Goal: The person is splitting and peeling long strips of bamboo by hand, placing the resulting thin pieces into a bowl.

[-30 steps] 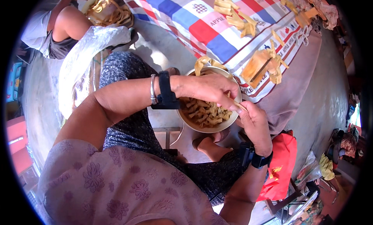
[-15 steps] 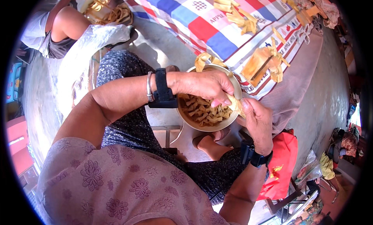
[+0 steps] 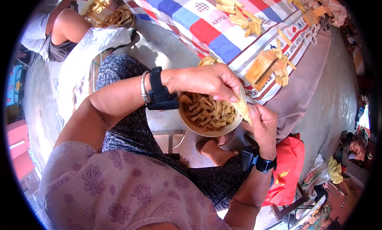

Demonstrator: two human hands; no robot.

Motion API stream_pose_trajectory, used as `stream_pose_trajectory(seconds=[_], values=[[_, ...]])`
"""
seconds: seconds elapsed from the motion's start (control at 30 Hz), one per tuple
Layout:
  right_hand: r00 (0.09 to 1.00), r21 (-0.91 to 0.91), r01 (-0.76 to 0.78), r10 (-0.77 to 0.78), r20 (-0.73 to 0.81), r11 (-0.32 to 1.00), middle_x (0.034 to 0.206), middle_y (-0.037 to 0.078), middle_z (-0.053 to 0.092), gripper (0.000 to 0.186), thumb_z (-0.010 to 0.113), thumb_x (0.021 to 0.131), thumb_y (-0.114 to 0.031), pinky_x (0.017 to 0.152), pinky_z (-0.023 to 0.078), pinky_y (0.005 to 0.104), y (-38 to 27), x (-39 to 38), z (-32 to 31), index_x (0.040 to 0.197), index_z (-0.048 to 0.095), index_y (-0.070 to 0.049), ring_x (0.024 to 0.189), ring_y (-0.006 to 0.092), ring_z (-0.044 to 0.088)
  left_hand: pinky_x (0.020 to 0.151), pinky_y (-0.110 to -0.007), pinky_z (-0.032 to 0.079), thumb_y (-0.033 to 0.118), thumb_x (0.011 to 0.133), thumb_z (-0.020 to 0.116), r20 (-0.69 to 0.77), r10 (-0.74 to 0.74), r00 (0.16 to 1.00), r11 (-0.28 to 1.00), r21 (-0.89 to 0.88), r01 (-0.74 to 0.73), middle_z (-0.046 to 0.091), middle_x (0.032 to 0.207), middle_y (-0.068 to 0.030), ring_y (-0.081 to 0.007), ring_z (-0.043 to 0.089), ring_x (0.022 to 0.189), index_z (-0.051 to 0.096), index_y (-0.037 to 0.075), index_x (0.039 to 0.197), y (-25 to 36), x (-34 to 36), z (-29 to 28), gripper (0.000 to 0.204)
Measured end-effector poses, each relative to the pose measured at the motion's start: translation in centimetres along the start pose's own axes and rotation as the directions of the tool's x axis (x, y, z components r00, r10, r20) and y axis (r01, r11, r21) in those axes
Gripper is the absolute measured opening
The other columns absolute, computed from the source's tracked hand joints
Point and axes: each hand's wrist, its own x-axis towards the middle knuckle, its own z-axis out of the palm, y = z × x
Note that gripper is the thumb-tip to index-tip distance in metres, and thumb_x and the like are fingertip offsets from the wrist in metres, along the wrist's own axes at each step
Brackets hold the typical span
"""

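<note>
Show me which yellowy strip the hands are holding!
The pale yellow strip held between the left hand and right hand, by the right rim of the bowl. Short pieces lie in the bowl; other strips rest on the checkered cloth.

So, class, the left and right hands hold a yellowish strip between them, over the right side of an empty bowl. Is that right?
Not quite: the bowl holds many short yellowish pieces, as the head view shows. The left hand and right hand do hold the yellowish strip there.

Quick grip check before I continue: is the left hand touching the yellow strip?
Touching. The head view shows the left hand pinching the yellow strip at its upper end.
</note>
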Motion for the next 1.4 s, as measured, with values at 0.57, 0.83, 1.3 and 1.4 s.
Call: stream_pose_trajectory(seconds=[0.57, 0.83, 1.3, 1.4], values=[[0.995, 0.228, -0.007, 0.029, -0.094, 0.974, 0.078, 0.001, 0.062, 0.034, 0.044, 0.101, -0.006, 0.049, 0.037, 0.0173, -2.2, 1.3, 1.7, 0.134, 0.053, -0.005, 0.055, 0.0016, 0.044, 0.055, -0.03, 0.044, 0.011, 0.091, 0.06, -0.547, 0.42, 0.724, 0.905, 0.313, -0.288, 0.061, 0.072, -0.0094, -0.0156, 0.058, 0.066, 0.062, -0.001, 0.096, -1.0, 2.3, 4.3, 0.013], [0.98, 0.408, -0.19, 0.147, 0.135, 0.893, 0.082, 0.007, 0.064, 0.043, 0.041, 0.1, -0.002, 0.052, 0.048, 0.0213, -1.4, 1.8, 2.7, 0.143, 0.038, -0.005, 0.057, 0.0076, 0.055, 0.06, -0.037, 0.049, 0.018, 0.08, 0.07, -0.588, 0.197, 0.784, 0.85, 0.501, 0.163, 0.061, 0.075, -0.0224, -0.0298, 0.064, 0.067, 0.05, -0.002, 0.094, 0.0, 2.0, 4.8, 0.031], [0.872, -0.003, 0.297, -0.272, -0.407, 0.955, 0.074, 0.005, 0.063, 0.029, 0.057, 0.095, -0.004, 0.052, 0.048, 0.0232, -1.7, 1.0, 4.6, 0.123, 0.053, -0.001, 0.059, 0.0081, 0.057, 0.068, -0.024, 0.043, 0.016, 0.088, 0.067, -0.447, 0.01, 0.895, 0.773, -0.564, -0.29, 0.065, 0.085, -0.0014, -0.01, 0.056, 0.075, 0.064, 0.006, 0.094, -1.2, 3.0, 2.5, 0.012], [0.931, 0.358, 0.196, -0.06, -0.359, 0.913, 0.075, 0.004, 0.062, 0.014, 0.058, 0.095, -0.004, 0.053, 0.044, 0.0201, -2.5, 1.0, 3.6, 0.108, 0.058, 0.001, 0.058, 0.0065, 0.052, 0.074, -0.025, 0.043, 0.014, 0.088, 0.066, -0.389, 0.119, 0.914, 0.597, -0.707, -0.378, 0.066, 0.087, -0.0023, -0.012, 0.058, 0.08, 0.064, 0.005, 0.094, -1.5, 3.4, 2.8, 0.01]])
